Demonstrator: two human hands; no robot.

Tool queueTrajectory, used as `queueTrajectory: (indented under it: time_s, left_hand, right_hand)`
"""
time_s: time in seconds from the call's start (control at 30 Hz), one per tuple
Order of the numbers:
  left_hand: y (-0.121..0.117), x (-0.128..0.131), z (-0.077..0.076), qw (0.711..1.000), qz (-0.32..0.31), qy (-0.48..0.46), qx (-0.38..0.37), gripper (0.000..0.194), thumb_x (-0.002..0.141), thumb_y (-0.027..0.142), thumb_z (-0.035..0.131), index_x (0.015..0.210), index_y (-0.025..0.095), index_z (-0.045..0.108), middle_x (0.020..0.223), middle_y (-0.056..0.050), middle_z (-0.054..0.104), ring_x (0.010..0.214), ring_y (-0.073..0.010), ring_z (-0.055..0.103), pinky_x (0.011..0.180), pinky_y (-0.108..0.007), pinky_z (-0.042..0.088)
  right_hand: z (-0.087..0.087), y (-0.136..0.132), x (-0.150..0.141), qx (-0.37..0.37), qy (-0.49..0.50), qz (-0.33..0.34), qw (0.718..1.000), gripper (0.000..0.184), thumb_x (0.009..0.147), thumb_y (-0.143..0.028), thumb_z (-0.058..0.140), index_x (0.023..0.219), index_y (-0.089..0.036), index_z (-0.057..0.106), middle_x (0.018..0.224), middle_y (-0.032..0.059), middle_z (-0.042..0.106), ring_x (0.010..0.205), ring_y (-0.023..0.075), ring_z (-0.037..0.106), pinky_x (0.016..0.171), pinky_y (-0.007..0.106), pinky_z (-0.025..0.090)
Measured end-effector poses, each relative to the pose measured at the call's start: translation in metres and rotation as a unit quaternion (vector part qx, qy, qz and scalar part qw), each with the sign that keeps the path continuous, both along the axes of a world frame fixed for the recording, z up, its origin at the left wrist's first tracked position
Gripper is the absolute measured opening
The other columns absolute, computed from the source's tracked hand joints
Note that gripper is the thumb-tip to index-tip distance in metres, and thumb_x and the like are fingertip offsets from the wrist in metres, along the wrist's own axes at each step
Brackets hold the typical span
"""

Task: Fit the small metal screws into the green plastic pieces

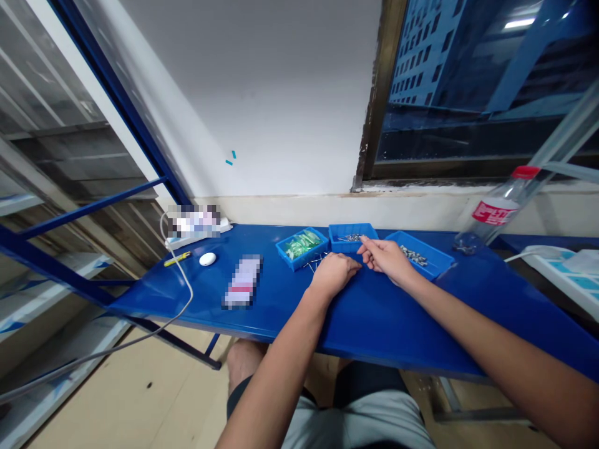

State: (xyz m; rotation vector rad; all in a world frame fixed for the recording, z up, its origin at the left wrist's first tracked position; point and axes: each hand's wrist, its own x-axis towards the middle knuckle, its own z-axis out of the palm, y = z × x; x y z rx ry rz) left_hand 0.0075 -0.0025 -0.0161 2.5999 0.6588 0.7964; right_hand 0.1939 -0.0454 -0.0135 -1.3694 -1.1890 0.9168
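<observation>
My left hand (336, 274) rests low over the blue table (285, 305), fingers curled inward; what they hold, if anything, is hidden. Just to its right, my right hand (384, 259) has thumb and fingertips pinched together, on something too small to make out. Several thin metal pieces (314, 262), like screws, lie beside the left hand. Behind the hands is a blue bin (350, 246) with small metal parts. A second blue bin (294, 262), to its left, holds green pieces. The third blue bin (437, 265), partly behind my right forearm, contains small metal parts.
On the left lie a blurred-out phone-shaped item (242, 282), a white rounded object (207, 259), a yellow tool (178, 259) and a grey cable (189, 284). A red-capped plastic bottle (496, 212) stands right. The wall and window rise behind the table.
</observation>
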Motion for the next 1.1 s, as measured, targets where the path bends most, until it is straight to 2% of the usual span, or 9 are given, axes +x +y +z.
queueTrajectory:
  time_s: [0.13,0.3,0.47,0.57,0.7,0.83,0.97,1.1]
  left_hand:
    - [0.0,-0.001,0.004,0.994,0.007,0.089,0.066,0.021,0.095,0.01,0.057,0.097,0.021,0.074,0.094,-0.008,0.076,0.091,-0.0233,0.072,0.086,-0.03,0.054]
    - [-0.005,-0.001,0.004,0.997,0.028,0.051,0.055,0.019,0.101,0.016,0.051,0.11,0.021,0.067,0.099,-0.009,0.071,0.09,-0.0219,0.069,0.09,-0.033,0.053]
    - [-0.001,-0.002,-0.001,0.993,0.02,-0.103,-0.051,0.021,0.099,0.011,0.051,0.113,0.02,0.064,0.108,-0.008,0.072,0.097,-0.0191,0.07,0.09,-0.031,0.056]
    - [0.004,-0.001,-0.005,0.975,0.027,-0.183,-0.124,0.027,0.088,0.003,0.061,0.11,0.018,0.066,0.108,-0.007,0.072,0.093,-0.0174,0.072,0.086,-0.031,0.06]
    - [0.009,0.003,-0.01,0.938,0.034,-0.261,-0.227,0.031,0.081,-0.002,0.066,0.106,0.016,0.069,0.099,-0.006,0.075,0.088,-0.0159,0.074,0.086,-0.032,0.063]
    - [0.01,0.005,-0.011,0.909,0.033,-0.293,-0.295,0.03,0.08,-0.001,0.07,0.105,0.015,0.07,0.096,-0.007,0.077,0.093,-0.0176,0.076,0.092,-0.036,0.063]
    - [0.009,0.004,-0.009,0.898,0.017,-0.298,-0.324,0.026,0.084,0.002,0.071,0.107,0.014,0.07,0.102,-0.01,0.077,0.096,-0.018,0.076,0.096,-0.038,0.062]
    - [0.009,0.004,-0.007,0.877,-0.007,-0.309,-0.368,0.034,0.082,0.006,0.078,0.113,0.012,0.067,0.105,-0.013,0.077,0.094,-0.0189,0.076,0.096,-0.041,0.062]
  right_hand:
    - [0.0,-0.004,-0.001,0.044,-0.064,0.029,0.997,0.057,0.09,-0.075,0.061,0.079,-0.02,0.072,0.063,0.0026,0.065,0.049,0.0132,0.055,0.044,0.025,0.042]
    - [0.001,-0.01,0.0,0.099,-0.12,0.003,0.988,0.05,0.094,-0.068,0.061,0.081,-0.021,0.07,0.069,0.0027,0.068,0.059,0.0166,0.063,0.06,0.03,0.053]
    - [-0.007,-0.008,0.003,0.123,-0.112,-0.024,0.986,0.042,0.093,-0.063,0.064,0.101,-0.022,0.071,0.094,0.0084,0.077,0.081,0.0231,0.073,0.067,0.033,0.059]
    - [-0.011,-0.006,0.003,0.118,-0.109,-0.005,0.987,0.038,0.091,-0.057,0.069,0.106,-0.022,0.072,0.098,0.0086,0.077,0.086,0.0244,0.074,0.065,0.033,0.061]
    - [-0.012,-0.007,0.002,0.134,-0.147,0.029,0.98,0.03,0.09,-0.049,0.071,0.103,-0.022,0.074,0.099,0.0078,0.078,0.087,0.024,0.075,0.076,0.038,0.064]
    - [-0.01,-0.007,0.0,0.148,-0.194,0.03,0.969,0.02,0.089,-0.041,0.069,0.099,-0.024,0.073,0.099,0.0063,0.078,0.086,0.0231,0.075,0.08,0.039,0.062]
    - [-0.009,-0.009,0.0,0.144,-0.236,0.025,0.961,0.014,0.088,-0.036,0.067,0.096,-0.024,0.071,0.095,0.0041,0.077,0.076,0.0197,0.071,0.073,0.035,0.058]
    - [-0.008,-0.011,-0.001,0.136,-0.257,0.026,0.956,0.012,0.084,-0.032,0.067,0.093,-0.024,0.067,0.09,0.0027,0.075,0.067,0.0166,0.065,0.067,0.032,0.054]
